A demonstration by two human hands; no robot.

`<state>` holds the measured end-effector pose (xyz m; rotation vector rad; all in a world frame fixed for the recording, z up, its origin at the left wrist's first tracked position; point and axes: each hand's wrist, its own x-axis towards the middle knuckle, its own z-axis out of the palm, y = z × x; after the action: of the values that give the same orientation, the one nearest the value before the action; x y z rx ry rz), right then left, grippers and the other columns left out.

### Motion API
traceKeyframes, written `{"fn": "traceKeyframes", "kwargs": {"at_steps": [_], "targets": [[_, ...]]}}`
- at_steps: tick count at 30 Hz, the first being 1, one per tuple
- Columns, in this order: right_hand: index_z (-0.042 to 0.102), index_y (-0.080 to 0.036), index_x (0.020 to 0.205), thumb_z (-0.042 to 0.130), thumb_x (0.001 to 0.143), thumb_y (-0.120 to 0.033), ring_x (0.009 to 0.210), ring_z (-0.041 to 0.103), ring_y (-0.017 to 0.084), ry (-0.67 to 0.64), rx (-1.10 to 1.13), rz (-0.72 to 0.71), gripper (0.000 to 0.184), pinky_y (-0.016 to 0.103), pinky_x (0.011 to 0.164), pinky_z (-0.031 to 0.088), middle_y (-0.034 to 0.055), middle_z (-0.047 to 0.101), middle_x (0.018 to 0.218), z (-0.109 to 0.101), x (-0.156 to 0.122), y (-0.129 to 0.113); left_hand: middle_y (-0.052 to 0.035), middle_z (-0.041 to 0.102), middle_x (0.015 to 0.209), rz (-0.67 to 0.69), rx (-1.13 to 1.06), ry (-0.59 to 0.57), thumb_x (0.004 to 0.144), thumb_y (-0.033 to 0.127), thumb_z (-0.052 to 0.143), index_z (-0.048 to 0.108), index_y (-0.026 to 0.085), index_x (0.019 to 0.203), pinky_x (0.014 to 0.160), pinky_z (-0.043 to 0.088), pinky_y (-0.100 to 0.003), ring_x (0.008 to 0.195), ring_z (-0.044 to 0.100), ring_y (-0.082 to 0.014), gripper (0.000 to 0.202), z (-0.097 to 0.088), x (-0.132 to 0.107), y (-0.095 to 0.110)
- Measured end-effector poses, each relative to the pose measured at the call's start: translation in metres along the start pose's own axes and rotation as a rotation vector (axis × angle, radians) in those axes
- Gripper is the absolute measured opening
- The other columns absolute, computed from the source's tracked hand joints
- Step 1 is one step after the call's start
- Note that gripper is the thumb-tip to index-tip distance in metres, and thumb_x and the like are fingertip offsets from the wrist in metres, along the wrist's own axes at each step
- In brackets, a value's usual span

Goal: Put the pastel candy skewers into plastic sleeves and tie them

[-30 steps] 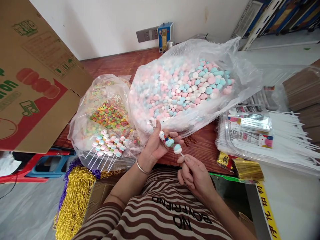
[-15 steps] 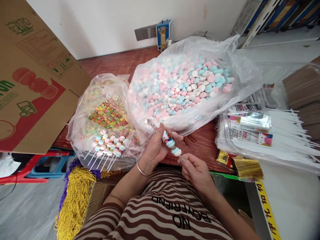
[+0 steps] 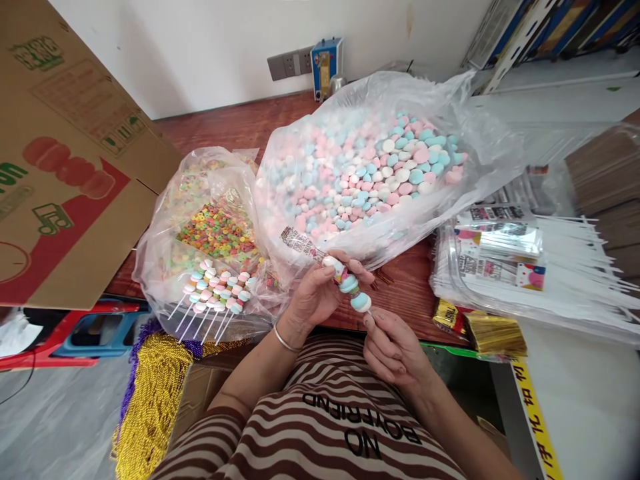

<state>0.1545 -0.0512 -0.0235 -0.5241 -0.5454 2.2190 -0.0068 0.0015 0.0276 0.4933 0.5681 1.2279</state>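
fingers (image 3: 384, 318) of left hand (image 3: 313, 298) and right hand (image 3: 396, 348) pinch the marshmallow skewer (image 3: 359, 303), its wrapper (image 3: 297, 241) (printed) now showing wider.

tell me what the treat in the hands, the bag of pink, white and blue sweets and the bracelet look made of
Treat: mostly rounded, matte pastel pieces, marshmallow by the look, though sight alone can't confirm it.
Bag: thin plastic film with a slight sheen; it wrinkles and is see-through in parts.
Bracelet: probably metal, smooth and silvery, since it shines.
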Motion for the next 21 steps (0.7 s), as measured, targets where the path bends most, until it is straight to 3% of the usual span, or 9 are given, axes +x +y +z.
{"fn": "traceKeyframes", "kwargs": {"at_steps": [3, 6, 9, 11, 15, 18, 21], "targets": [[0.064, -0.021, 0.085, 0.059, 0.099, -0.044, 0.03, 0.022, 0.006, 0.15, -0.43, -0.205, 0.028, 0.02, 0.034, 0.036, -0.0136, 0.032, 0.042, 0.0, 0.0, -0.002, -0.0059, 0.075, 0.091, -0.005, 0.026, 0.084, 0.074, 0.041, 0.087, 0.07, 0.018, 0.096, 0.076, 0.058, -0.033, 0.087, 0.075, -0.0242, 0.036, 0.002, 0.002, -0.002], [0.07, -0.019, 0.09, 0.059, 0.099, -0.032, 0.045, 0.048, 0.01, 0.285, -1.215, -0.638, 0.02, 0.024, 0.048, 0.041, -0.0036, 0.057, 0.054, -0.005, 0.003, -0.004, -0.0076, 0.074, 0.083, -0.067, 0.01, 0.174, 0.081, 0.048, 0.081, 0.07, 0.014, 0.095, 0.078, 0.06, -0.034, 0.09, 0.076, -0.0259, 0.038, 0.005, 0.005, -0.005], [0.072, -0.014, 0.101, 0.058, 0.098, -0.017, 0.049, 0.054, 0.013, 0.278, -1.764, -1.036, 0.015, 0.028, 0.054, 0.04, 0.0003, 0.065, 0.059, -0.01, 0.007, -0.003, -0.0095, 0.075, 0.083, -0.097, -0.028, 0.208, 0.085, 0.05, 0.077, 0.07, 0.013, 0.094, 0.083, 0.061, -0.037, 0.098, 0.076, -0.0283, 0.039, 0.008, 0.004, -0.011], [0.069, -0.012, 0.103, 0.054, 0.099, -0.014, 0.049, 0.056, 0.014, 0.284, -1.849, -1.112, 0.016, 0.029, 0.055, 0.041, 0.0005, 0.065, 0.06, -0.01, 0.009, -0.002, -0.0105, 0.076, 0.09, -0.086, -0.05, 0.2, 0.087, 0.05, 0.074, 0.07, 0.014, 0.095, 0.088, 0.061, -0.039, 0.102, 0.075, -0.028, 0.036, 0.009, 0.002, -0.017], [0.064, -0.016, 0.095, 0.048, 0.102, -0.015, 0.054, 0.061, 0.013, 0.352, -1.722, -1.014, 0.017, 0.025, 0.056, 0.042, 0.0004, 0.066, 0.066, -0.005, 0.009, 0.0, -0.0133, 0.076, 0.11, -0.085, -0.043, 0.118, 0.089, 0.05, 0.071, 0.072, 0.015, 0.101, 0.095, 0.059, -0.042, 0.106, 0.074, -0.0273, 0.037, 0.008, 0.001, -0.023], [0.063, -0.017, 0.095, 0.048, 0.102, -0.016, 0.053, 0.06, 0.012, 0.326, -1.688, -0.985, 0.016, 0.024, 0.055, 0.041, -0.0011, 0.065, 0.065, -0.003, 0.007, -0.003, -0.0106, 0.072, 0.127, 0.024, -0.046, 0.111, 0.086, 0.046, 0.076, 0.07, 0.02, 0.114, 0.094, 0.059, -0.041, 0.108, 0.073, -0.0258, 0.039, 0.003, 0.004, -0.019], [0.063, -0.017, 0.093, 0.048, 0.102, -0.017, 0.05, 0.058, 0.011, 0.3, -1.693, -0.968, 0.018, 0.024, 0.054, 0.04, -0.002, 0.063, 0.063, -0.003, 0.005, -0.004, -0.0059, 0.076, 0.116, 0.138, -0.022, 0.178, 0.082, 0.038, 0.081, 0.07, 0.023, 0.111, 0.093, 0.059, -0.037, 0.103, 0.074, -0.0222, 0.035, 0.0, 0.01, -0.01]]}}
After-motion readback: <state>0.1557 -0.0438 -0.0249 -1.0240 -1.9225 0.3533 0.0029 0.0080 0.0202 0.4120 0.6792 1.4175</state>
